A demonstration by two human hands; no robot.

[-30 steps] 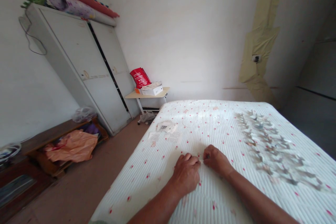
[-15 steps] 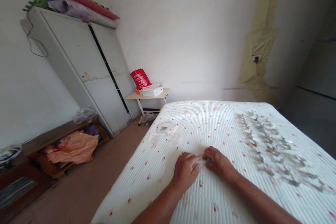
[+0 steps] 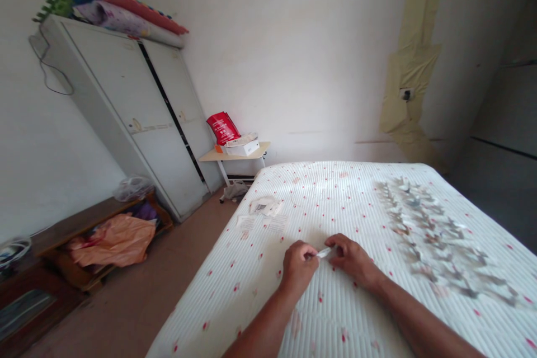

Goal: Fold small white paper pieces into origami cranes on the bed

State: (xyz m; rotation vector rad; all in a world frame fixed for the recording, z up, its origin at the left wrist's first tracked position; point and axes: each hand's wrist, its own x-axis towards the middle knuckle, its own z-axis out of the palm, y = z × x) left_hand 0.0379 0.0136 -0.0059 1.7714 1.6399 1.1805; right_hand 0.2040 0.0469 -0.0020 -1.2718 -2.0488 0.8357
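My left hand [image 3: 298,263] pinches the left end of a small, narrow whitish strip [image 3: 324,253], which looks like folded paper, between thumb and fingertips. At its other end, the curled fingers of my right hand [image 3: 354,262] close on the same strip. Both hands are low over the white quilted bed cover [image 3: 335,313] with red flecks. To the right lie several small folded whitish-grey pieces [image 3: 432,235] in rough rows, too blurred to make out. Beyond my left hand are flat printed papers [image 3: 262,224] and a white packet [image 3: 267,206] with a dark printed label.
A small table [image 3: 258,149] past the bed's far left corner carries a red bag [image 3: 222,127] and a white box [image 3: 243,148]. A grey cabinet [image 3: 121,95] with rolled mats [image 3: 126,18] on top stands left. An orange plastic bag [image 3: 115,240] fills a low wooden shelf [image 3: 94,277].
My left hand has turned and its fingers have drawn into a tighter pinch. More of the whitish strip shows between the hands, now tilted up to the right. The right hand has barely moved.
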